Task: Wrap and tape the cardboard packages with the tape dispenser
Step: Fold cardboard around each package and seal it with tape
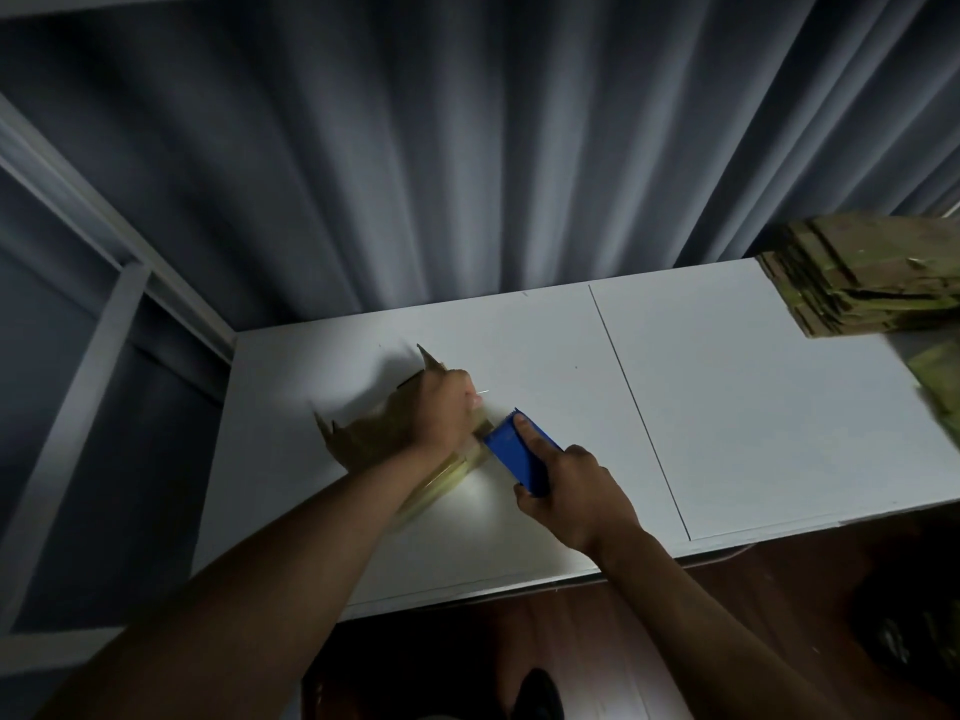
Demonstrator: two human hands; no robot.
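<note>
Item: cardboard package, left half of the tabletop.
Your left grip clutches its top; your right grip holds the blue tape dispenser against it. Flat cardboard stack: far right corner.

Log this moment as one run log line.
left hand: grips brown cardboard package | right hand: holds blue plastic tape dispenser, forefinger on top | stage: taping package on white table
</note>
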